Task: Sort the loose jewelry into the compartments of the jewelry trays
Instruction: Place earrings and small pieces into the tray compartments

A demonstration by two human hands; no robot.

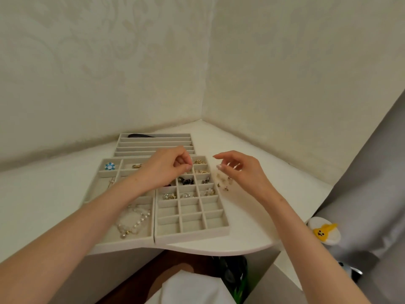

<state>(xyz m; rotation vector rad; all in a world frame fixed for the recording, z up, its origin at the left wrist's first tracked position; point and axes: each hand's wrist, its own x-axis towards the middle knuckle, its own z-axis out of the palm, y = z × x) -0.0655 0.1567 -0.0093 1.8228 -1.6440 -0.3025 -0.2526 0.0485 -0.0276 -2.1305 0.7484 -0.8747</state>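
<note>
Three grey velvet jewelry trays lie on the white corner desk. The grid tray holds earrings and rings in its far cells. My left hand hovers over its far cells with fingers curled, thumb and forefinger pinching what looks like a small pale earring. My right hand hangs with loose, spread fingers just above a small pile of loose earrings on the desk beside the grid tray's right rim. The left tray holds a pearl necklace, a blue flower piece and a gold ring.
A tray of long slots sits at the back against the wall, with a black band in its far slot. Walls close the corner behind. A grey curtain and a yellow-and-white plush are at the right, past the desk's curved front edge.
</note>
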